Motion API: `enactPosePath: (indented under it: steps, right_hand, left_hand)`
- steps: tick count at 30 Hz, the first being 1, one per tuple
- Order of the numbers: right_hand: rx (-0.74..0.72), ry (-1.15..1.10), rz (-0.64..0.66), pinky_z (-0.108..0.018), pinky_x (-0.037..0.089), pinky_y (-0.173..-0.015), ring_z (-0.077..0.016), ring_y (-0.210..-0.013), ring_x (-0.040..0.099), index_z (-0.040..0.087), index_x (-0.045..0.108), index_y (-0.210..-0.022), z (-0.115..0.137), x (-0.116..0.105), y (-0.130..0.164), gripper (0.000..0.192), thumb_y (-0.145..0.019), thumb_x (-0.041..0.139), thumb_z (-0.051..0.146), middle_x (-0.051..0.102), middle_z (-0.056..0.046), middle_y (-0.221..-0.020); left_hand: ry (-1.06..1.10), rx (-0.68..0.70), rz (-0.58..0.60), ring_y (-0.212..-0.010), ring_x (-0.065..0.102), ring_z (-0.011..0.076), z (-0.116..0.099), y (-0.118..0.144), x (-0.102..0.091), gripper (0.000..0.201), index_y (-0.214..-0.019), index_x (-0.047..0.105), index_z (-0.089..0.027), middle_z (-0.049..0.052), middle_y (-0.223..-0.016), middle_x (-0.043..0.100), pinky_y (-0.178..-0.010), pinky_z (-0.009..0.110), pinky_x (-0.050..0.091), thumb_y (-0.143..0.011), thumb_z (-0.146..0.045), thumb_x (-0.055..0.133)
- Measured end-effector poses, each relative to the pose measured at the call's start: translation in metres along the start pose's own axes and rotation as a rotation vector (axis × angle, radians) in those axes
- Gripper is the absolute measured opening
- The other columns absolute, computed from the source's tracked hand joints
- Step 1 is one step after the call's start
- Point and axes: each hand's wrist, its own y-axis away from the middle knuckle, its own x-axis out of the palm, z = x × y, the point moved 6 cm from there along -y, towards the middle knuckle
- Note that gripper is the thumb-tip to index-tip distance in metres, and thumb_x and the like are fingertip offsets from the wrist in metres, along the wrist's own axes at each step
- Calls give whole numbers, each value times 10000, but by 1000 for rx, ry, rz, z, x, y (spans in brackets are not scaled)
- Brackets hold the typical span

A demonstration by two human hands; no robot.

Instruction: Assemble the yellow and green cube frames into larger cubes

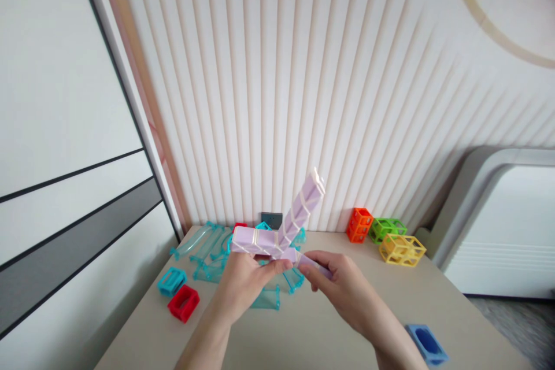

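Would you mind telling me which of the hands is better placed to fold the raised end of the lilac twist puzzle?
Probably the right hand: it pinches only the near tip of the lilac twist puzzle, so it seems easier to free, while the left hand supports the body under the raised segment.

Folding strip held above the table, blocks spread around it

We see the folding strip (281,231) held between our left hand (245,283) and right hand (342,286), above the table (312,329). Track pieces (208,248) lie behind on the left, two frames (177,292) nearer left, three cage blocks (385,237) back right, one block (427,344) near right.
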Motion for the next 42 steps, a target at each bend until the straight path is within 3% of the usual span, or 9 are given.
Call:
enactPosePath:
  steps: [4, 9, 16, 20, 25, 28, 33, 38, 42]
  right_hand:
    - [-85, 265, -228, -216, 340, -453, -130, -494, 592, 221, 699, -801, 13, 2, 6, 371, -998, 533, 486, 665, 24, -600]
    - [-252, 541, -673, -246, 368, -496, -153, -498, 659, 195, 698, -987, 33, 19, 17, 367, -1062, 424, 428, 719, -19, -657]
    - [-377, 589, -856, -260, 473, -667, -159, -647, 705, 139, 647, -1128, 32, 40, 20, 190, -1030, 549, 269, 748, -54, -783]
    - [-472, 529, -809, -315, 527, -764, -221, -837, 723, 132, 613, -1201, 32, 48, 16, 255, -1007, 574, 293, 761, -120, -958]
    - [-469, 159, -432, -408, 524, -934, -273, -1138, 653, 230, 674, -1172, 31, 43, 6, 394, -1038, 407, 485, 690, -118, -1267]
    - [-224, -182, -448, -365, 535, -899, -238, -1074, 674, 241, 692, -1150, 10, 20, -1, 406, -1055, 367, 465, 718, -103, -1185]
    - [-5, -500, -466, -260, 503, -621, -175, -708, 628, 181, 677, -1018, -13, -1, -12, 431, -991, 484, 565, 686, -50, -793]
    - [10, -467, -493, -228, 439, -570, -134, -618, 526, 186, 622, -781, -8, -8, -11, 387, -923, 605, 545, 610, -8, -681]
    - [-9, -387, -480, -232, 411, -541, -134, -595, 499, 182, 615, -713, -3, -10, -8, 435, -921, 584, 563, 587, -9, -637]
  left_hand:
    - [54, -29, -82, -915, 748, 265, 7, -3, 2, 301, -943, 768, -208, 62, -938, 801, -835, 344, 582, -736, -414, 843]
    - [242, -97, -262, -815, 747, 246, 25, -7, 2, 453, -970, 752, -149, 94, -879, 790, -689, 307, 594, -705, -507, 835]
    - [403, -117, -331, -718, 715, 198, 33, -9, 12, 449, -854, 752, -126, 76, -772, 763, -660, 276, 584, -684, -532, 841]
    - [381, -83, -394, -659, 688, 197, 30, -9, 4, 476, -770, 722, -127, 60, -697, 732, -619, 274, 555, -698, -590, 806]
    - [160, -53, -410, -605, 589, 152, 22, -9, -25, 491, -704, 670, -137, 14, -616, 640, -568, 228, 450, -745, -620, 752]
    - [68, -51, -189, -605, 544, 138, 19, -9, -20, 462, -728, 655, -145, -7, -628, 600, -558, 219, 407, -764, -596, 748]
    - [-32, -48, 239, -638, 560, 141, 18, -1, 21, 420, -902, 710, -146, -2, -704, 633, -561, 220, 377, -816, -556, 729]
    - [161, -157, 90, -842, 700, 208, 25, -2, 33, 489, -984, 686, -147, 94, -943, 745, -710, 270, 509, -869, -619, 641]
    - [272, -228, 18, -685, 687, 173, 32, -4, 29, 492, -963, 660, -141, 64, -767, 736, -603, 243, 486, -788, -592, 752]
